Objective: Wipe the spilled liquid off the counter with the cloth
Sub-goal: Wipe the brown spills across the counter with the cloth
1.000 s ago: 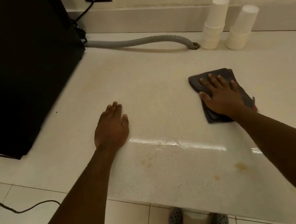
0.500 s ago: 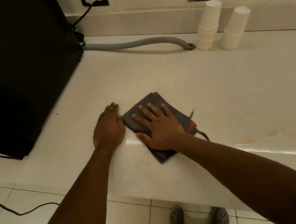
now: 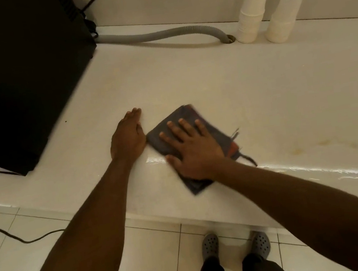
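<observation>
Cloth (image 3: 178,121) is boxed in close: my left hand (image 3: 127,138) lies flat, fingers together, just beside its left corner, while the black appliance (image 3: 13,74), grey hose (image 3: 158,35) and two stacks of paper cups (image 3: 250,11) sit well back. It's dark grey, folded, blurred at the edges, a red strip and loose threads at its right side, pinned near the counter (image 3: 235,80) front under my right hand (image 3: 194,149), fingers spread. Shiny wet streak (image 3: 306,168) runs along the front edge to the right, open counter beyond.
</observation>
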`<state>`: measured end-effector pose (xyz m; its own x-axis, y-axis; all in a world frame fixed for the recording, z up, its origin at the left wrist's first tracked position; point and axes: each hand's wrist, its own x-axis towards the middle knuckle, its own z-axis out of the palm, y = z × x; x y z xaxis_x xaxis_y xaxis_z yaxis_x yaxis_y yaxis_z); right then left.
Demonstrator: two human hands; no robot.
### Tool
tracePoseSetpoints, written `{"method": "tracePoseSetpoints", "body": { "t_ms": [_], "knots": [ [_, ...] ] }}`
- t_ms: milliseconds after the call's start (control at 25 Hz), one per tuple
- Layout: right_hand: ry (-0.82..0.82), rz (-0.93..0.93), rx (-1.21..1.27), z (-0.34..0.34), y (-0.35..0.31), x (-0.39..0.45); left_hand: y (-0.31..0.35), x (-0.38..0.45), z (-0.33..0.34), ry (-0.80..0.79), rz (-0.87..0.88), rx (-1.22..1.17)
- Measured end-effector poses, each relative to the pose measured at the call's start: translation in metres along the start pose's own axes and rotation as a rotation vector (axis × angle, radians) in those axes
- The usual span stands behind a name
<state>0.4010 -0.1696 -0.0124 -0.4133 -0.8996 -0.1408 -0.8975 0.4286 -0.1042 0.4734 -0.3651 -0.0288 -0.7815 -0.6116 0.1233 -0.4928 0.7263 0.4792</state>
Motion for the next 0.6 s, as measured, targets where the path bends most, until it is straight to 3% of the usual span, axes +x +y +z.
{"method": "tracePoseSetpoints", "body": {
  "t_ms": [80, 160, 320, 440, 520, 600],
  "knots": [
    [-0.039, -0.232, -0.011, 0.002, -0.013, -0.04, -0.002, 0.001, -0.001, -0.032, 0.02, 0.031],
    [-0.029, -0.287, 0.0, 0.004, 0.014, -0.074, 0.002, -0.002, -0.002, -0.069, 0.032, 0.066],
    [0.051, 0.228, -0.001, -0.002, 0.111, -0.055, 0.011, -0.006, 0.001, -0.167, 0.039, 0.232],
    [0.048, 0.428, 0.077, -0.01, 0.106, -0.001, 0.021, -0.009, 0.009, -0.229, 0.046, 0.286],
    [0.028, 0.336, 0.063, -0.008, 0.071, 0.008, 0.026, -0.012, 0.011, -0.217, 0.043, 0.233],
    [0.018, 0.121, 0.022, -0.001, 0.039, -0.023, 0.028, -0.013, 0.007, -0.182, 0.027, 0.155]
  ]
}}
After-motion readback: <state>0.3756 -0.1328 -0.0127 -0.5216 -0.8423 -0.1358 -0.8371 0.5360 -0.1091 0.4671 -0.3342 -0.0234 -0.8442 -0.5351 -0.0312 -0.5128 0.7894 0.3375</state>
